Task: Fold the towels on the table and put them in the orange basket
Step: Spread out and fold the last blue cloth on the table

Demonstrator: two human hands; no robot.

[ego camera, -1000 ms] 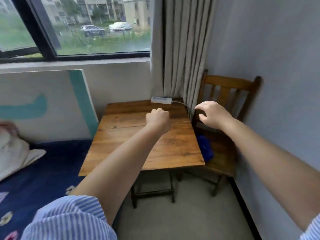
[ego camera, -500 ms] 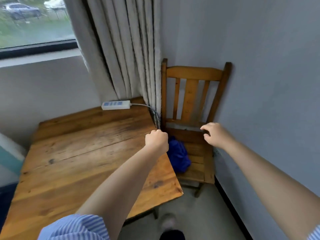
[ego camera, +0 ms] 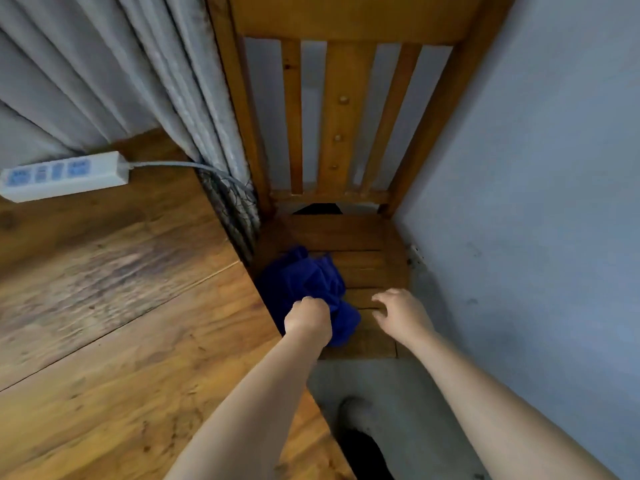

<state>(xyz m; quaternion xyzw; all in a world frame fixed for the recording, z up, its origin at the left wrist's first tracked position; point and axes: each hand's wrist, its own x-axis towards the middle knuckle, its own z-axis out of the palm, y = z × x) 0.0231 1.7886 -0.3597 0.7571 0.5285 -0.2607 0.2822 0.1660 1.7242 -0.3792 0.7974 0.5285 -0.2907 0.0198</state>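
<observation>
While the wall fills the right side and the curtain point(ego camera: 145, 81) hangs at back left, the desk point(ego camera: 121, 306) takes most of the left, bare wood w/ nothing on it but a white power strip point(ego camera: 65, 175) at its far edge, cord running off behind the curtain. A wooden chair point(ego camera: 346, 133) stands just beside the desk, pushed into the corner against the wall. On its seat, toward the desk side, lies a crumpled blue towel point(ego camera: 304, 282): not folded, not on the desk. No orange basket in view.

Left hand point(ego camera: 308, 318) is down on the near edge of the towel, fingers curled into the cloth, looks like it's gripping a bunch of it. Right hand point(ego camera: 398, 311) is just beside the towel over the bare seat slats, fingers spread & loosely bent, holding nothing; can't tell if fingertips touch the wood. A foot shows on the floor below, blurred.

Progress, my read: barely begun. The one towel I can see is only now being picked up from the chair. It has yet to go to the desk, get spread, get folded, then go in the basket, wherever that is. If there are more towels, they're out of sight.

Writing: the power strip has blue socket panels w/ small marks, too blurred to read. No brand or label legible anywhere else.
</observation>
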